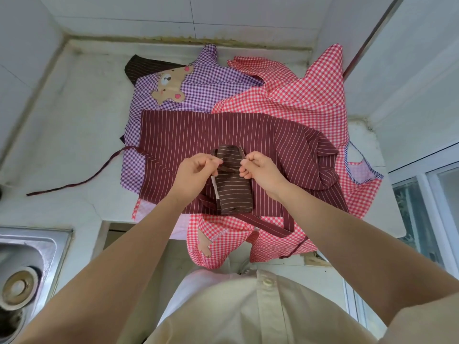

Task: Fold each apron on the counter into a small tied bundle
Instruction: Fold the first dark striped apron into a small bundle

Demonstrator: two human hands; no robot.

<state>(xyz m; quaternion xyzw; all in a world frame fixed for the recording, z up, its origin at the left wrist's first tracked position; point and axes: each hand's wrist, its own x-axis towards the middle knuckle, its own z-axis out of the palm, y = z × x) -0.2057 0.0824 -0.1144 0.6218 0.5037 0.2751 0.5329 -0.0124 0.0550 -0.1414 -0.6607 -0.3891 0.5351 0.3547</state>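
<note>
A dark brown striped apron [232,181] is folded into a narrow upright-running bundle, its thin tie crossing its middle, and it rests on a maroon striped apron [223,135] spread flat on the tabletop [74,108]. Beneath that lie a purple gingham apron [198,88] with a bear patch and a crumpled red gingham apron [310,95], whose lower part hangs over the front edge.
</note>
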